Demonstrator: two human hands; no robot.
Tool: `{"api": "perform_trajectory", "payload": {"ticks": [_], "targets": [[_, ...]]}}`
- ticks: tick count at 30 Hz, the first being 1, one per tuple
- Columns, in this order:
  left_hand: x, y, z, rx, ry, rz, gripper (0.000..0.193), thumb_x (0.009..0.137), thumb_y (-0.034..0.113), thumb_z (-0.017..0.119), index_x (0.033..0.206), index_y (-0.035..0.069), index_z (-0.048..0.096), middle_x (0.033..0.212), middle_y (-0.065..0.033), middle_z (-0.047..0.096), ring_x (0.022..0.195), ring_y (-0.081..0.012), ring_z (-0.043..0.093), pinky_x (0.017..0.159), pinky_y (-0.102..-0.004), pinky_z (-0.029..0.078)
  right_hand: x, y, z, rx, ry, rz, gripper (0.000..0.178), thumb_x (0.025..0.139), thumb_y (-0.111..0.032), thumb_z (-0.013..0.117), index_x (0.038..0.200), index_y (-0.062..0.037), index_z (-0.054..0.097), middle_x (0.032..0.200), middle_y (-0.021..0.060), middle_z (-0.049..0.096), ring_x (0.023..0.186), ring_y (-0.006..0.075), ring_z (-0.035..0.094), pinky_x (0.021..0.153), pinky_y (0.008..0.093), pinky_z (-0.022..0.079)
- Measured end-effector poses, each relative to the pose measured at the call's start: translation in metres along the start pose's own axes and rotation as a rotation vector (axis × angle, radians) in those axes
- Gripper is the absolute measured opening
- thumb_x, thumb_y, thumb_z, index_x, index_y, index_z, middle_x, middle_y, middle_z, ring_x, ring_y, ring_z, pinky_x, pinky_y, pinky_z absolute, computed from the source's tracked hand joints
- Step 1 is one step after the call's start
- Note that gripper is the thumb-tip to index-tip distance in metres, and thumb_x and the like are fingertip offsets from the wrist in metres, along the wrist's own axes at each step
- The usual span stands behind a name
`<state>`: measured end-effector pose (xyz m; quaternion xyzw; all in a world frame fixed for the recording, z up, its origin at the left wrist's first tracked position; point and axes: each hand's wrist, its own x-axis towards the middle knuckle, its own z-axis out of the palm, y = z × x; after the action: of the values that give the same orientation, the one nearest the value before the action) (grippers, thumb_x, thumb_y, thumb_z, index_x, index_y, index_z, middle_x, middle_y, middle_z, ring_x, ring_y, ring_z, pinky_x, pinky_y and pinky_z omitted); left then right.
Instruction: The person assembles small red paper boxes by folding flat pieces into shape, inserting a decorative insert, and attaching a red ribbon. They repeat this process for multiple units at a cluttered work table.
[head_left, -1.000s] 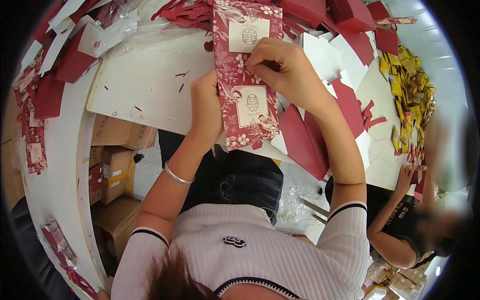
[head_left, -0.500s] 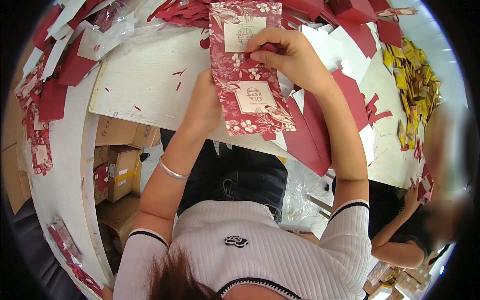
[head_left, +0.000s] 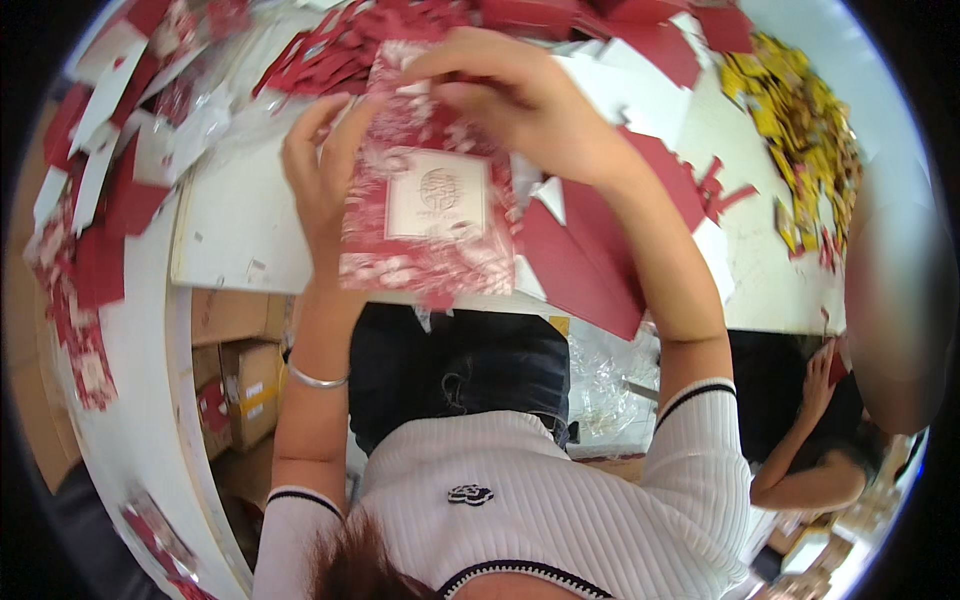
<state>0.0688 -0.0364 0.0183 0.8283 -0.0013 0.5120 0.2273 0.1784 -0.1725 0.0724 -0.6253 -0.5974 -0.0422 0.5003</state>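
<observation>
A long red floral-printed paper piece (head_left: 355, 225) with cream panels is raised over the near table edge, blurred by motion. My right hand (head_left: 530, 115) reaches across its upper part, with bent fingers closed on it; the fingertips are smeared. At its left edge is my left hand (head_left: 318, 165), thumb along the paper and fingers curled apart, a gap showing between them. Whether the left thumb presses the paper is hard to see. A small red tip (head_left: 437, 300) shows below the paper's lower edge.
Red strips (head_left: 320, 50) are heaped behind my hands. Dark red and white folded card pieces (head_left: 590, 250) lie to the right, with yellow packets (head_left: 790, 110) beyond. Boxes and plastic (head_left: 130, 165) pile up at left. Cartons (head_left: 255, 385) stand under the table. A co-worker's arm (head_left: 815, 400) is at right.
The floral paper has moved left and slightly nearer. My right hand has shifted left with it. The left hand's fingers now show beside the edge. The whole view has shifted slightly.
</observation>
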Motion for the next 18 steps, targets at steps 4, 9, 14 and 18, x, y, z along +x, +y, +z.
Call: {"api": "perform_trajectory", "payload": {"ticks": [4, 9, 14, 18], "targets": [[0.031, -0.019, -0.013, -0.369, -0.173, 0.219, 0.022, 0.072, 0.014, 0.06, 0.091, 0.001, 0.059, 0.103, -0.0166, 0.059, 0.101, -0.0297, 0.054, 0.093, -0.0398, 0.037, 0.03, -0.005, 0.011, 0.276, 0.295, 0.068, 0.014, 0.078, 0.004, 0.055, 0.092, 0.0013, 0.06, 0.081, 0.0077, 0.061, 0.072, 0.0139, 0.057, 0.065, 0.0259, 0.046], [0.063, -0.009, -0.032, -0.459, -0.132, -0.025, 0.024, 0.082, 0.015, 0.058, 0.097, -0.004, 0.056, 0.1, -0.0152, 0.06, 0.094, -0.0207, 0.056, 0.082, -0.0327, 0.044, 0.026, -0.029, -0.029, 0.971, 0.386, 0.342, 0.042, 0.082, -0.014, 0.06, 0.117, 0.0001, 0.043, 0.106, 0.0161, 0.054, 0.092, 0.0191, 0.056, 0.077, 0.0289, 0.047], [0.073, 0.017, -0.03, -0.782, -0.021, -0.441, 0.028, 0.089, 0.019, 0.052, 0.105, -0.003, 0.054, 0.1, -0.0103, 0.059, 0.087, -0.011, 0.053, 0.074, -0.0248, 0.043, -0.028, -0.041, -0.054, 0.258, -0.04, 0.071, 0.099, 0.063, -0.032, 0.077, 0.137, -0.0072, 0.016, 0.134, 0.0148, 0.031, 0.124, 0.0262, 0.032, 0.101, 0.0401, 0.027], [0.072, 0.06, 0.0, -0.845, -0.28, -0.648, 0.038, 0.091, 0.024, 0.049, 0.119, -0.001, 0.044, 0.109, -0.01, 0.054, 0.095, -0.0125, 0.052, 0.081, -0.0254, 0.042, -0.079, -0.068, -0.087, 0.222, 0.225, 0.565, 0.079, 0.069, -0.029, 0.067, 0.133, -0.0052, 0.027, 0.123, 0.0138, 0.043, 0.116, 0.0202, 0.039, 0.098, 0.0327, 0.031]]}}
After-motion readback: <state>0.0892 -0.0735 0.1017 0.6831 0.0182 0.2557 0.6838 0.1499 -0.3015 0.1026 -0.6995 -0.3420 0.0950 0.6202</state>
